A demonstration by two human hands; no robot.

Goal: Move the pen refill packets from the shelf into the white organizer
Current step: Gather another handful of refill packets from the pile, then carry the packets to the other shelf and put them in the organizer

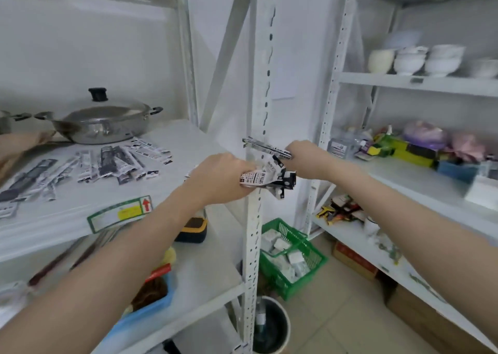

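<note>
1. Two bare forearms reach up from the bottom corners of the frame and meet near the middle, in front of a perforated white upright post (pixel 254 219).
2. At centre frame the left hand (pixel 221 177) is closed around a crumpled bunch of black-and-white pen refill packets (pixel 265 180), which stick out to the right of its fist.
3. Just right of centre, the right hand (pixel 305 157) pinches one more packet (pixel 265 147), a long one that points left, just above the bunch.
4. More loose packets (pixel 113 165) lie fanned out on the white shelf (pixel 80 211) at middle left, in front of a lidded steel pan (pixel 105 123).
5. A green-bordered label (pixel 120 213) with a red arrow sits on that shelf's front edge.
6. Low in the frame, right of the post, a green basket (pixel 312 262) of small white boxes stands on the tiled floor.
7. White bowls (pixel 425 60) line an upper shelf at upper right; coloured packages (pixel 409 149) crowd the shelf below them.
8. I cannot make out a white organizer anywhere for certain.
</note>
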